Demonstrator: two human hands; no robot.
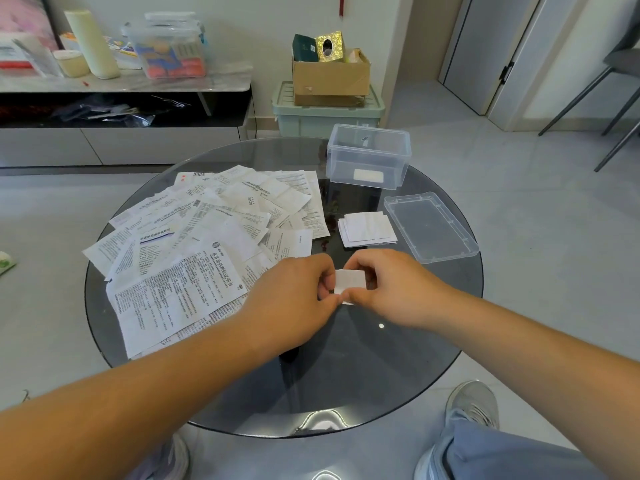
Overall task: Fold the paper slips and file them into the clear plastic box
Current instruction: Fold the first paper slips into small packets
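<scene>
A small folded white paper slip [349,283] is pinched between my left hand [294,296] and my right hand [388,287], just above the round dark glass table [346,375]. A wide heap of printed paper slips [207,237] covers the table's left half. The clear plastic box [368,155] stands open at the far right of the table with one folded slip lying inside. Its clear lid [431,226] lies flat to the right. A small stack of folded slips [367,228] rests between the heap and the lid.
A low cabinet [121,109] with a storage tub and rolls stands at the back left. A cardboard box [330,76] sits on a green crate behind the table. Chair legs [616,109] are at the far right. My shoes [472,407] show below the table.
</scene>
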